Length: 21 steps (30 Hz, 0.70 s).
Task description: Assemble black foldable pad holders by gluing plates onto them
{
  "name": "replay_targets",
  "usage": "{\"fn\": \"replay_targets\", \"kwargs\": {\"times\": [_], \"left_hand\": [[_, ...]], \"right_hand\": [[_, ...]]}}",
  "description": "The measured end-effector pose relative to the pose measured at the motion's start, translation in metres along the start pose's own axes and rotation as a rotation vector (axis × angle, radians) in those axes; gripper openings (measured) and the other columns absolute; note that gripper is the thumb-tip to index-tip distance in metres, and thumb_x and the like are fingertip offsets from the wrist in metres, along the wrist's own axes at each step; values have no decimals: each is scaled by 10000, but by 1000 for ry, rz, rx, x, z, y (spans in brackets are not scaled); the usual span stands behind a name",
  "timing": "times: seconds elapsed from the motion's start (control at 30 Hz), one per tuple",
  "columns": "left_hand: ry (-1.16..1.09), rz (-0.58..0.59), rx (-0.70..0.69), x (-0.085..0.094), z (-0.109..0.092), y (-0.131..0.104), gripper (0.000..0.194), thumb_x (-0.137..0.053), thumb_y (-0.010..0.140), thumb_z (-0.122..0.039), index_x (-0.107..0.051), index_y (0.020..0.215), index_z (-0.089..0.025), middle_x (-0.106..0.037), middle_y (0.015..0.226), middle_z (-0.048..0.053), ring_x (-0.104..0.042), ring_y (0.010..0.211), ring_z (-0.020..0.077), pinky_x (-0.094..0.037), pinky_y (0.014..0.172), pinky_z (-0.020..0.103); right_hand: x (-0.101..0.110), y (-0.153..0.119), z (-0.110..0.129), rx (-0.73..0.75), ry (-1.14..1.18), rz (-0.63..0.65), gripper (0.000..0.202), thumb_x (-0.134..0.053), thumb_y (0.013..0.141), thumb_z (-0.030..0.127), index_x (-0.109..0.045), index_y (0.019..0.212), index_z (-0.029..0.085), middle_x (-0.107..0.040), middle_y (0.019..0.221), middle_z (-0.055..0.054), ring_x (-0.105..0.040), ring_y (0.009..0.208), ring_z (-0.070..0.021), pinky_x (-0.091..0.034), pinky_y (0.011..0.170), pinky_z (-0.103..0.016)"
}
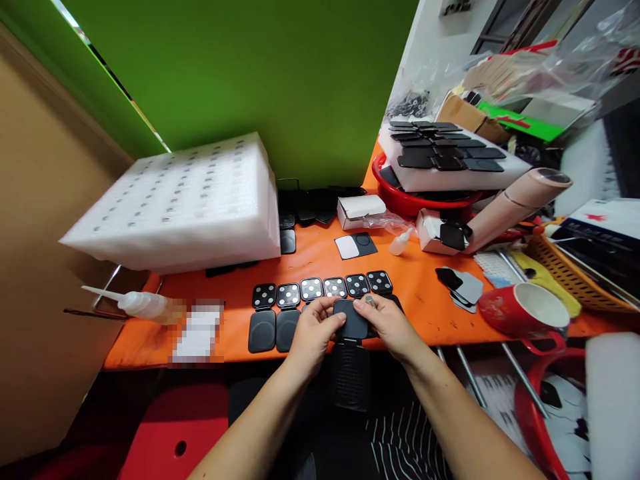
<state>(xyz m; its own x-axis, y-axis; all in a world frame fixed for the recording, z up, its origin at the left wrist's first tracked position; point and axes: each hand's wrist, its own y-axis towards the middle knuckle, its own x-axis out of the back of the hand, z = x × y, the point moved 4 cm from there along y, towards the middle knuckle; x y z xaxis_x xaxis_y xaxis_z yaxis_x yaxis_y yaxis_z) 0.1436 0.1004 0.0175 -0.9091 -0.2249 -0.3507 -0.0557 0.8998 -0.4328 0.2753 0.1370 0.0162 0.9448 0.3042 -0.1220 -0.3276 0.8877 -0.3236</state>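
Observation:
Between my left hand (318, 330) and my right hand (389, 322) is a black hinged folding pad (351, 320), its upper square pinched at both sides by thumbs and fingers. The lower panel (351, 377) hangs down past the table's front edge. Behind my hands, several similar black pads lie opened out in a row; their upper squares (311, 289) carry light round dots, and the lower squares (262, 331) show a faint ring. My hands hide part of that row. A ring shows on a right-hand finger.
A large white foam block (200, 220) stands at the left on the orange table (235, 283), near a white squeeze bottle (145, 305). Rightward are a small bottle (400, 243), a pink flask (520, 203), a red mug (517, 310) and a red basin (415, 200) under stacked black pads.

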Motion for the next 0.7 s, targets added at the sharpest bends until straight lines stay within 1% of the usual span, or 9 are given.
{"fn": "replay_targets", "kwargs": {"times": [0.1, 0.27, 0.33, 0.4, 0.47, 0.57, 0.6, 0.63, 0.7], "left_hand": [[20, -28, -20, 1, 0, 0, 321, -718, 587, -261, -619, 872, -151, -634, 720, 13, -563, 610, 120, -427, 497, 200], [58, -91, -114, 2, 0, 3, 239, -704, 613, -289, -617, 785, -147, -616, 657, -10, -541, 578, 103, -433, 548, 206], [74, -110, -134, 3, 0, 5, 212, -698, 627, -314, -614, 719, -143, -602, 628, -16, -531, 572, 102, -424, 551, 204], [94, -126, -152, 4, -1, 7, 230, -675, 659, -361, -612, 659, -140, -582, 592, -19, -512, 554, 101, -407, 532, 200], [93, -131, -148, 5, -1, 6, 274, -627, 701, -411, -629, 676, -138, -587, 600, -13, -503, 539, 102, -399, 512, 203], [48, -115, -96, 5, -1, 5, 327, -551, 745, -442, -656, 803, -137, -611, 631, 0, -508, 510, 106, -390, 473, 206], [41, -111, -85, 5, -1, 5, 335, -534, 753, -439, -658, 817, -135, -602, 614, -1, -499, 490, 102, -374, 451, 200], [43, -108, -81, 5, -1, 4, 327, -535, 751, -428, -659, 817, -133, -593, 599, -4, -489, 479, 98, -358, 437, 193], [72, -106, -115, 5, -2, 4, 268, -605, 705, -381, -655, 804, -137, -592, 617, -8, -490, 501, 92, -361, 452, 185]], "right_hand": [[-1, 0, 1, 9, -25, 4, 414, -629, 713, 528, -425, 607, 183, -353, 507, 77, -292, 441, -54, -219, 413, -202], [-5, -3, 5, 58, -84, -9, 425, -631, 705, 524, -418, 570, 181, -350, 522, 67, -295, 475, -62, -236, 435, -209], [-6, -4, 4, 59, -93, 4, 422, -620, 714, 527, -421, 576, 182, -362, 529, 61, -310, 482, -67, -247, 440, -212], [-7, -4, 3, 50, -75, 25, 423, -610, 721, 534, -413, 583, 186, -368, 531, 60, -320, 481, -70, -256, 441, -214], [-7, -4, 1, 41, -52, 30, 426, -609, 720, 539, -406, 587, 189, -356, 522, 66, -308, 470, -66, -252, 436, -215], [-6, -3, 0, 30, -36, 16, 422, -617, 709, 543, -417, 599, 189, -334, 512, 76, -275, 451, -59, -230, 426, -216], [-6, -2, 0, 28, -34, 15, 420, -616, 707, 545, -421, 603, 189, -335, 513, 76, -273, 448, -58, -226, 425, -217], [-6, -2, 0, 29, -32, 15, 417, -613, 708, 547, -423, 606, 189, -337, 515, 76, -275, 447, -59, -225, 425, -217], [-6, -2, 1, 43, -41, 20, 416, -602, 717, 546, -420, 602, 190, -339, 519, 74, -283, 452, -62, -230, 430, -218]]}}
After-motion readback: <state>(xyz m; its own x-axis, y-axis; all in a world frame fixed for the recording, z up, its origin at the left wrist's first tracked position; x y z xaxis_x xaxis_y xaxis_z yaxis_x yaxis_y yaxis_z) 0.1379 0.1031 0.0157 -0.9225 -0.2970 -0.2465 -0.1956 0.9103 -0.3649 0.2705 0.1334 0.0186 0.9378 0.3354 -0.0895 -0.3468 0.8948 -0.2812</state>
